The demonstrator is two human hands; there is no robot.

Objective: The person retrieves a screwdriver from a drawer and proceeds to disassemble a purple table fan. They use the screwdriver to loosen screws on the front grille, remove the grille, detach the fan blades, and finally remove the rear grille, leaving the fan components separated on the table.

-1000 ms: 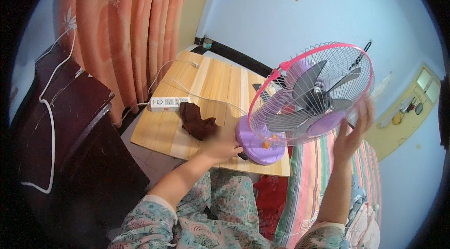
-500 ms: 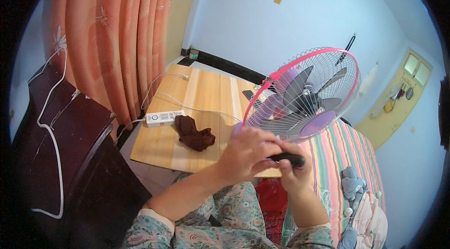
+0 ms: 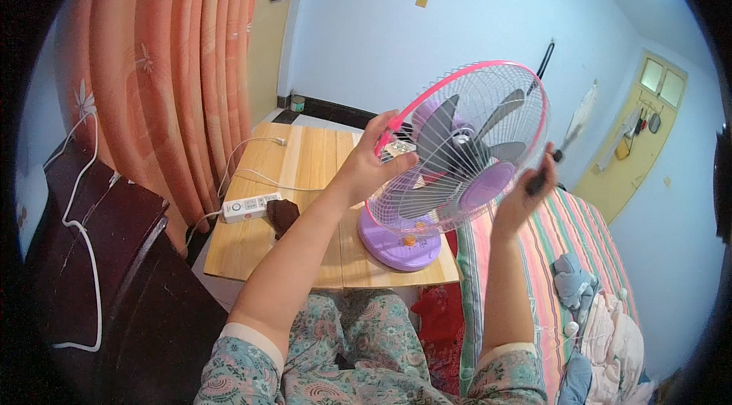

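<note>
A fan stands on the wooden table, with a purple base, a wire grille edged by a pink rim, and grey blades. My left hand is closed on the left edge of the grille, thumb over the front wires. At the grille's right edge my right hand is closed around a black-handled tool. Motion blurs the tool, and its kind cannot be made out. Whether the right fingers also touch the rim is unclear.
On the wooden table lie a white power strip and a dark brown cloth, partly behind my left forearm. A striped bed with heaped clothes is at right. A dark red cabinet stands at left.
My hands were together around the black-handled tool in front of the fan. They have parted: the left has moved up onto the grille's left edge, the right to its right edge with the tool.
</note>
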